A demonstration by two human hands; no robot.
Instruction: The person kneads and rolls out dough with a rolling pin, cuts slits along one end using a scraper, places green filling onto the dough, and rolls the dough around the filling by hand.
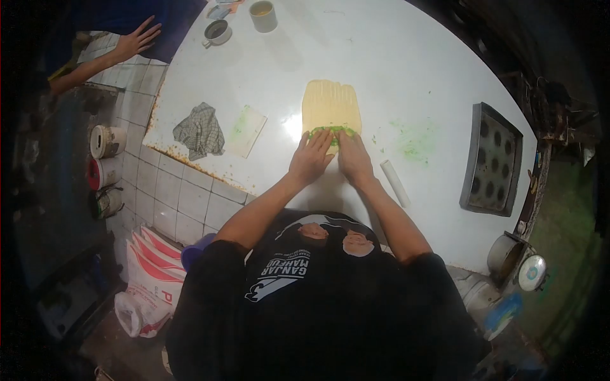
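A flat sheet of pale yellow dough (330,105) lies on the white table, with several slits cut in its far end. Green filling (343,127) runs across its near part. My left hand (311,157) rests on the near left edge of the dough, and my right hand (353,157) on the near right edge. The fingertips of both hands press at the green filling, fingers together over the folded near edge. A white rolling pin (395,183) lies to the right of my right forearm. Green crumbs are scattered right of the dough.
A checked cloth (199,131) and a cream board (246,131) lie on the left. Two cups (217,33) (263,17) stand at the far left. A dark tray (492,160) with round hollows is at the right. Another person's hand (136,42) is at upper left.
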